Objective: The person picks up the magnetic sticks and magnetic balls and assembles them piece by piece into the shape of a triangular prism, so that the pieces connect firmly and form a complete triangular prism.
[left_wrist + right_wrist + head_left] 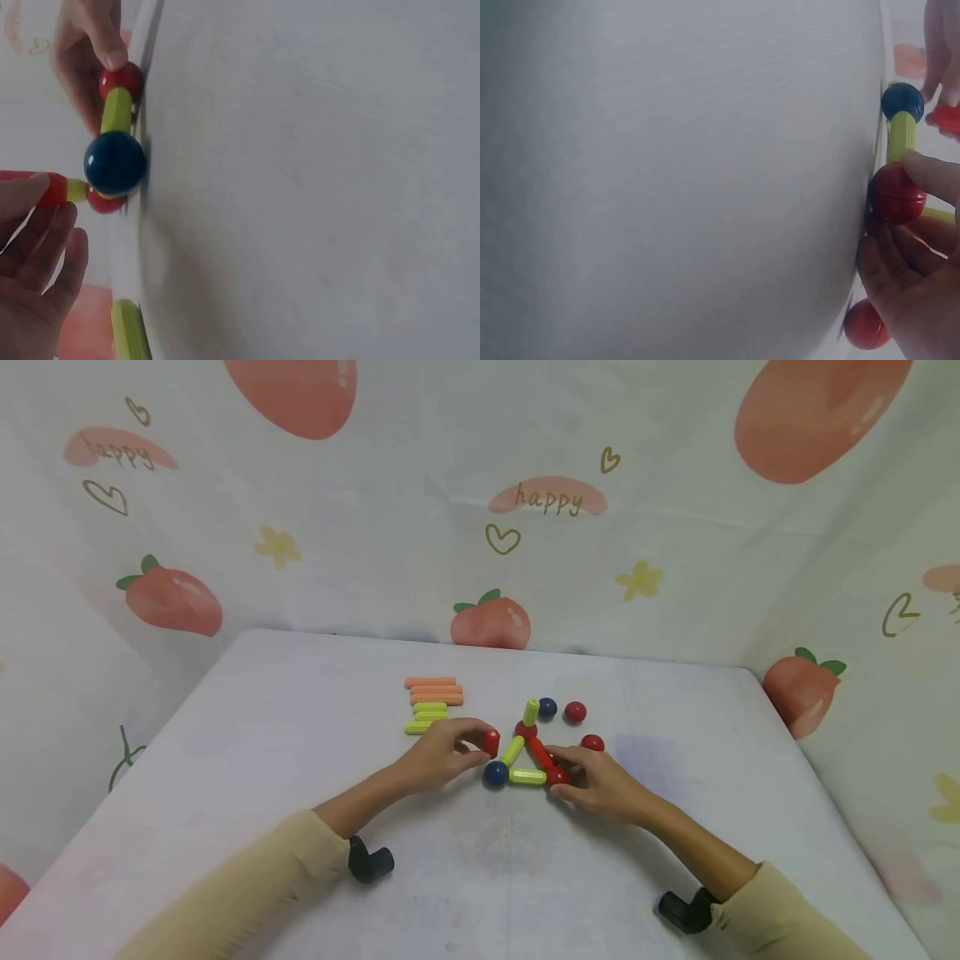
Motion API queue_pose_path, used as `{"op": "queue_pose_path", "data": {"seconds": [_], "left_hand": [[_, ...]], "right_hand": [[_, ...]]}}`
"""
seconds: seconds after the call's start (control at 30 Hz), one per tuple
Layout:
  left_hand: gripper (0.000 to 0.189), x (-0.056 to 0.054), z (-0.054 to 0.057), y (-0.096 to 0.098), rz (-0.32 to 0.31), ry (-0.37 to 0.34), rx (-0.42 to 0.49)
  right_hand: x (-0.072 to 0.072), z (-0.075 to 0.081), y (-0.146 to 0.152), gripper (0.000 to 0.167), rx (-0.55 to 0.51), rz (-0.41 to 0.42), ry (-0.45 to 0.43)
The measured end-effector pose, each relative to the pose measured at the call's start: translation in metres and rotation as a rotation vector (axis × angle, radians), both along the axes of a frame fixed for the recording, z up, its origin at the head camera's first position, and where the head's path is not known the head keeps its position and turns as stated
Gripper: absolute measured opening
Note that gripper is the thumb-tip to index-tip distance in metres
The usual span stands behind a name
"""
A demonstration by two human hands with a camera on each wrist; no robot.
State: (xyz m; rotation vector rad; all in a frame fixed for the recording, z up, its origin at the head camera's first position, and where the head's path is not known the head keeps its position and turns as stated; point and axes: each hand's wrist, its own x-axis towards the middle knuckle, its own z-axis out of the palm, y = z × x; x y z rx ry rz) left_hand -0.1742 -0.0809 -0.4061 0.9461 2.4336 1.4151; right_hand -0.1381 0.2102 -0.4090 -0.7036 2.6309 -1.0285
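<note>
My left hand (438,753) pinches a short red rod (492,742) between thumb and fingers, holding it upright just above the blue ball (496,774). That ball forms one corner of a triangle lying on the table. Two yellow-green rods (528,777) and a red rod (540,753) make its sides. At the far corner, another yellow-green rod (532,712) stands up from a red ball (527,729). My right hand (600,785) grips the red ball (898,193) at the right corner, thumb on the near side.
Several orange rods (431,690) and yellow-green rods (430,717) lie in a stack left of the triangle. A loose blue ball (547,708) and two red balls (575,712) sit behind and to the right. A printed cloth (405,527) hangs behind the white table (300,710).
</note>
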Motion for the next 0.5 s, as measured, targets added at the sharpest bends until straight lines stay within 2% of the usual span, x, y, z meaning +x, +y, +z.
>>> {"op": "queue_pose_path", "data": {"seconds": [0.2, 0.4, 0.5], "left_hand": [[0.027, 0.0012, -0.0008, 0.0044, -0.109, -0.007, -0.028], [0.033, -0.0008, -0.0058, 0.0018, -0.12, -0.042, -0.1], [0.038, -0.003, -0.0084, 0.0014, -0.132, -0.076, -0.137]], "right_hand": [[-0.0007, 0.0006, -0.0008, 0.062, -0.007, 0.004, -0.008], [-0.0003, 0.0014, -0.0008, 0.063, 0.01, 0.003, -0.003], [0.0007, 0.0033, 0.0017, 0.061, 0.007, 0.002, 0.037]]}}
